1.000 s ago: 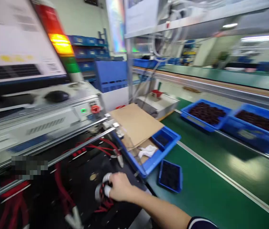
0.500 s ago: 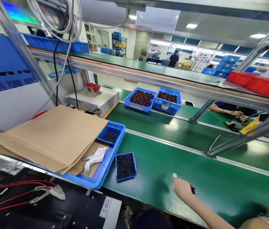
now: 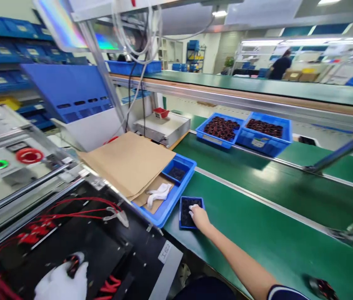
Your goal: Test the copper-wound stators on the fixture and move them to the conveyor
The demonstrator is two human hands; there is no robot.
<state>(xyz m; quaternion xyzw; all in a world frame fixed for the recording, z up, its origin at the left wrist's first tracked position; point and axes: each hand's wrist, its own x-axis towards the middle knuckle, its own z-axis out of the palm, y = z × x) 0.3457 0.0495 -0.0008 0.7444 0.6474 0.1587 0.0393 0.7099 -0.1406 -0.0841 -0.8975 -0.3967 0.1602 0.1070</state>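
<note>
My left hand (image 3: 62, 281), in a white glove, is at the lower left over the black fixture plate (image 3: 82, 237). Its thumb and fingers close on a small dark part with copper-coloured streaks (image 3: 73, 263), which looks like a wound coil. Red leads (image 3: 85, 216) with a pale clip (image 3: 118, 216) lie farther up the plate. My right hand is out of the picture. From the lower right comes a bare arm that appears to be a co-worker's; its hand (image 3: 199, 216), fingertips white, dips into a small blue bin (image 3: 181, 216) of black pieces.
A blue tray (image 3: 186, 183) under brown cardboard (image 3: 132, 160) holds a white glove-like cloth (image 3: 160, 193). Two blue bins of dark-red parts (image 3: 221, 128) stand across the green bench (image 3: 241, 208). Another coil-like part (image 3: 323, 288) lies lower right. A control panel (image 3: 10, 162) is left.
The view has swung left, bringing my gloved left hand with the coil into sight. The bare hand has moved from the bench into the small blue bin. A second bare hand at right has left view.
</note>
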